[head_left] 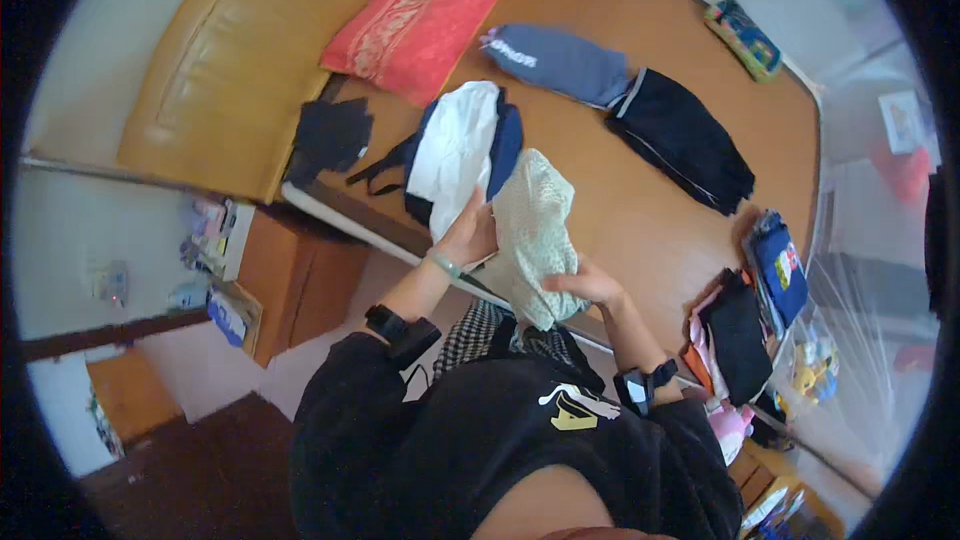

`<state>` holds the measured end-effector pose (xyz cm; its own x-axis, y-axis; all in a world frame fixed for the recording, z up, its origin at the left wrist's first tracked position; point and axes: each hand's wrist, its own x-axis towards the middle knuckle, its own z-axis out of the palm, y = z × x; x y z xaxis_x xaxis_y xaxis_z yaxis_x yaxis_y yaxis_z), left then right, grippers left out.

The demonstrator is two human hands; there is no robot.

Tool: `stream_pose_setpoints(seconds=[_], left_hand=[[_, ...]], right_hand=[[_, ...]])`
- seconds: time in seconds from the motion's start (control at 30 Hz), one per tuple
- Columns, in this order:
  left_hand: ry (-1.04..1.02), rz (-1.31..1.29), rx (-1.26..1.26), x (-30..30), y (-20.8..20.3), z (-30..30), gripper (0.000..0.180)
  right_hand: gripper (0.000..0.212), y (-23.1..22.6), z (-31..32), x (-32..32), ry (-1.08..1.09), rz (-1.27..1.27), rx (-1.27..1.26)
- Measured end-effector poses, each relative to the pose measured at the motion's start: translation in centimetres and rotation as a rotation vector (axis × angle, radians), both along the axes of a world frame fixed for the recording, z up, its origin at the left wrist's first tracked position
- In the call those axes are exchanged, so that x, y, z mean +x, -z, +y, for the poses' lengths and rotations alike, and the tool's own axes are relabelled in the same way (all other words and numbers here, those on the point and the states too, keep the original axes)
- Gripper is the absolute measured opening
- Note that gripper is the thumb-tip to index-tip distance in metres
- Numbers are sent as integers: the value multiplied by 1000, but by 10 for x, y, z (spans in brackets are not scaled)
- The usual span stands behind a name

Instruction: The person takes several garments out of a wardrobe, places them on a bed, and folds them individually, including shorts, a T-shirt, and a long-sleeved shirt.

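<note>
A pale cream-green knitted garment (537,230), bunched into a long bundle, hangs between my hands at the near edge of the bed. My left hand (470,232) grips its left side, fingers partly hidden behind the knit. With the thumb on top, my right hand (584,283) closes on its lower right part. Just beyond my left hand lies a navy bag-like item with straps (508,140), and white cloth (455,145) spreads over it. Whether that cloth is a lining or a separate piece, I cannot tell.
On the brown bed mat (600,190) lie folded grey clothing (560,62), black trousers (690,135), a red pillow (420,20) and a dark cloth (333,135). Stacked clothes (735,335) sit at the right edge. A yellow headboard (240,50) rises at left; sheer netting (850,270) hangs at right.
</note>
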<state>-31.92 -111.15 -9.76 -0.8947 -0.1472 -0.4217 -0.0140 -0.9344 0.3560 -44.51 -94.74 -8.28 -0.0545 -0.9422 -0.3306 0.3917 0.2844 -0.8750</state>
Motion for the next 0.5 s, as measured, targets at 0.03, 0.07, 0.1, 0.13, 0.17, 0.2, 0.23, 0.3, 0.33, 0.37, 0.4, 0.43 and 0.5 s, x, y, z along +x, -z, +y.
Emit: stream_pose_setpoints(seconds=[0.03,0.07,0.1,0.13,0.17,0.2,0.23,0.3,0.33,0.37,0.4,0.43,0.5], left_hand=[[19,-14,-129,-17,-4,6,53],[61,5,-135,-32,-9,8,53],[51,3,-338,-53,-16,12,46],[42,13,-535,-73,-22,20,39],[15,43,-394,-86,-39,29,30],[-3,49,-337,-98,-54,36,32],[-7,123,-338,-111,-73,51,32],[71,208,-394,-127,-96,74,34],[99,298,-420,-132,-117,94,35],[153,296,-381,-139,-130,107,35],[206,303,-378,-146,-142,115,35],[204,317,-407,-155,-151,122,34],[230,333,-442,-172,-174,134,34]], right_hand=[[44,-16,8,-4,-88,108,12],[43,-25,17,-7,-172,217,29],[55,-22,26,-15,-200,260,16],[55,-19,38,-16,-132,282,28],[64,-17,47,-17,134,253,-4],[73,-15,57,-18,408,230,-38],[81,-6,64,-21,488,275,-103],[91,-7,69,-24,500,329,-163],[94,-17,71,-22,429,332,-160],[91,-28,69,-18,489,352,-254],[88,-38,68,-17,533,377,-358],[88,-38,70,-18,576,381,-357],[72,-35,78,-20,549,336,-319]])
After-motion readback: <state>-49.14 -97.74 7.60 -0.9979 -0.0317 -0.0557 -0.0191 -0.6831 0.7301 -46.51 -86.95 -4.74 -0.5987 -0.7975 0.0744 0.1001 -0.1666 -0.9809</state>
